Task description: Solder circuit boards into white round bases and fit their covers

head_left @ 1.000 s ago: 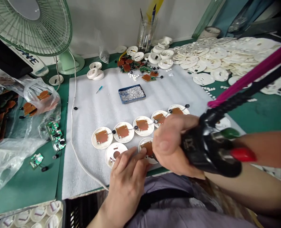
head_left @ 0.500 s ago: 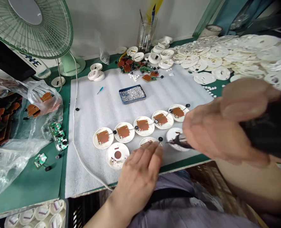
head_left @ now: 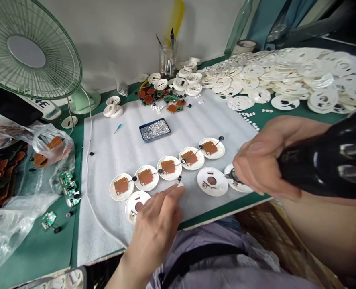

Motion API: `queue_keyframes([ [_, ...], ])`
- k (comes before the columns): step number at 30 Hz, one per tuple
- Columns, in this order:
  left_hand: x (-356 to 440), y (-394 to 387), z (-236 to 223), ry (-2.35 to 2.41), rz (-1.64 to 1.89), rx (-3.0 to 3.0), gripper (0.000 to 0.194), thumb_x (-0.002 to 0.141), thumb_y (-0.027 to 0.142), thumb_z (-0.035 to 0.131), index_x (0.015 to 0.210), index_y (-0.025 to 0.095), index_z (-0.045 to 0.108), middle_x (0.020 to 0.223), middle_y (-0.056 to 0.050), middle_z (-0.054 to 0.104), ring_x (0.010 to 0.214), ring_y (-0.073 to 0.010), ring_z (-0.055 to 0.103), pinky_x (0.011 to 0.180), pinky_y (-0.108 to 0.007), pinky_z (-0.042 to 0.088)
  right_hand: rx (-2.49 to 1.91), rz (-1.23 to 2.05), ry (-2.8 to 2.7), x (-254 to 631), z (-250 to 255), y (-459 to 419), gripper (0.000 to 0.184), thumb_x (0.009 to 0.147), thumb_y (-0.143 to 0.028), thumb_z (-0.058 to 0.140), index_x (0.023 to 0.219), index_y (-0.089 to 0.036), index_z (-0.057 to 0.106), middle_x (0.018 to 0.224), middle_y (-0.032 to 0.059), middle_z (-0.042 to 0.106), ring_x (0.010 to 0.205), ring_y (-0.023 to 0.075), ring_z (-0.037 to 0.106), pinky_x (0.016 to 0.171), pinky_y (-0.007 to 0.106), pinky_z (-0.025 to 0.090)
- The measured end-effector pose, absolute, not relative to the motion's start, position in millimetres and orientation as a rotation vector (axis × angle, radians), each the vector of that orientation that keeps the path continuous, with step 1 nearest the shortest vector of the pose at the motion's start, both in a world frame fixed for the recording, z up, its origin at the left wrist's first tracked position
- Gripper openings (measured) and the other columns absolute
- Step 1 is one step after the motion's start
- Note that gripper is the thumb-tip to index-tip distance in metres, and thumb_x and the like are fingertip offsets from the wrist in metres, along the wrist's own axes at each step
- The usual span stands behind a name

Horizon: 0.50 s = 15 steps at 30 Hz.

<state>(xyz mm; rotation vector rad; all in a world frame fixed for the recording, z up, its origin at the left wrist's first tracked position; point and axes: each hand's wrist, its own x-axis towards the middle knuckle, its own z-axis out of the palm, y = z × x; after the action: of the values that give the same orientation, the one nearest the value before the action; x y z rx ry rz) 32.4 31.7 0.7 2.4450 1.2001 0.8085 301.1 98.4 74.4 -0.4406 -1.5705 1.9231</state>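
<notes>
My right hand [head_left: 265,160] is wrapped round a black electric screwdriver [head_left: 325,156], its bit pointing left above a white disc [head_left: 241,184] near the front edge. My left hand [head_left: 159,212] has its fingers curled over another white disc [head_left: 180,184], mostly hidden beneath them, with a small black part on a wire showing past the fingertips. Beside that hand lies a white disc with a round opening [head_left: 132,204]; a similar disc [head_left: 211,182] lies between my hands. Behind them runs a slanting row of white discs carrying brown circuit boards [head_left: 167,166].
A blue tray of small screws [head_left: 155,129] sits mid-mat. Flat white rings [head_left: 274,72] are heaped at the back right. A green fan [head_left: 27,52] stands back left, its white cable [head_left: 89,192] crossing the mat. Green circuit boards [head_left: 70,188] and a plastic bag [head_left: 45,140] lie left.
The view has shifted. My right hand with the screwdriver has moved clear of the disc between my hands, which now shows whole. My left hand covers more of its disc.
</notes>
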Motion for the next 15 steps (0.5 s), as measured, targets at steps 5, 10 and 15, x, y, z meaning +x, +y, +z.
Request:
queue_keyframes([
  [5,32.4,33.6,-1.8,1.296,0.823,2.400,0.032,0.096,0.013,0.053,0.128,0.021,0.049,0.092,-0.001,0.070,0.073,-0.0144,0.068,0.065,-0.025,0.051,-0.243,1.726,-1.637,303.9,68.3,98.7,0.036,0.098,-0.032,0.038,0.130,-0.023,0.051,0.072,-0.0082,0.061,0.067,-0.0008,0.059,0.066,0.012,0.046],
  [10,34.3,34.2,1.6,1.317,0.794,2.439,0.030,0.099,0.017,0.049,0.129,0.022,0.048,0.092,-0.001,0.072,0.074,-0.0161,0.070,0.062,-0.026,0.050,-0.166,1.811,-1.703,307.2,69.1,105.4,0.038,0.099,-0.035,0.035,0.134,-0.025,0.047,0.076,-0.0067,0.063,0.069,-0.0003,0.061,0.070,0.015,0.048],
  [15,35.4,33.8,4.1,1.325,0.785,2.441,0.028,0.099,0.017,0.048,0.126,0.023,0.049,0.088,0.000,0.070,0.073,-0.0165,0.070,0.060,-0.027,0.050,-0.122,1.922,-1.653,308.4,68.3,109.4,0.037,0.098,-0.036,0.036,0.132,-0.024,0.047,0.081,-0.0074,0.066,0.069,-0.0016,0.062,0.073,0.016,0.049],
])
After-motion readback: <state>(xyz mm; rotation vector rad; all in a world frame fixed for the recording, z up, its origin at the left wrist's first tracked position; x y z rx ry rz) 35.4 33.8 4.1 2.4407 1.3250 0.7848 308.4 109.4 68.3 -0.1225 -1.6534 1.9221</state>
